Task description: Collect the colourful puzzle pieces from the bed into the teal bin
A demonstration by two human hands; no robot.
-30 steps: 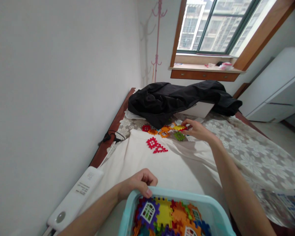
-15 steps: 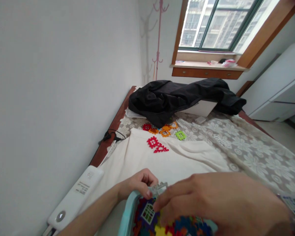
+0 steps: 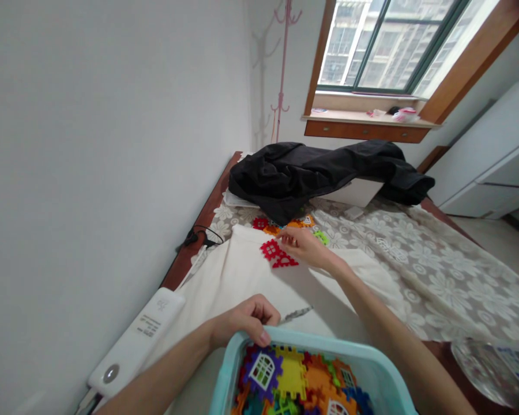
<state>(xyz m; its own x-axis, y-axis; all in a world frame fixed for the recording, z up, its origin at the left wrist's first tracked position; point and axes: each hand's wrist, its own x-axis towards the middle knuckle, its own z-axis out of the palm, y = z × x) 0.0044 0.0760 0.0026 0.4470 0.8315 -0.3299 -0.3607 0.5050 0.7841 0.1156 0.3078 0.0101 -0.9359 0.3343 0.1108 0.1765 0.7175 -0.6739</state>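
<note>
Covering most of the scene, a bed (image 3: 436, 271) is spread with a floral lace cover and, on its near left part, a cream cloth (image 3: 242, 276). At the far end a black garment (image 3: 320, 173) is heaped over a white box. Near the bottom edge a teal bin (image 3: 229, 374) is seen, filled with interlocking plastic tiles in many colours. A white power strip (image 3: 134, 343) lies at the near left, beside the wall. The right hand (image 3: 303, 245) is stretched far out over the cloth, its fingers loosely spread and resting at the right side of the red tiles (image 3: 275, 254), a square and a triangle lying together on the cloth; whether one is gripped cannot be told. The left hand (image 3: 244, 319) is curled tightly over the bin's far left rim, thumb inside. Just beyond the right hand, loose tiles (image 3: 296, 223) in red, orange and green are scattered on the lace near the garment. A small clear piece (image 3: 296, 314) lies on the cloth just right of the left hand.
</note>
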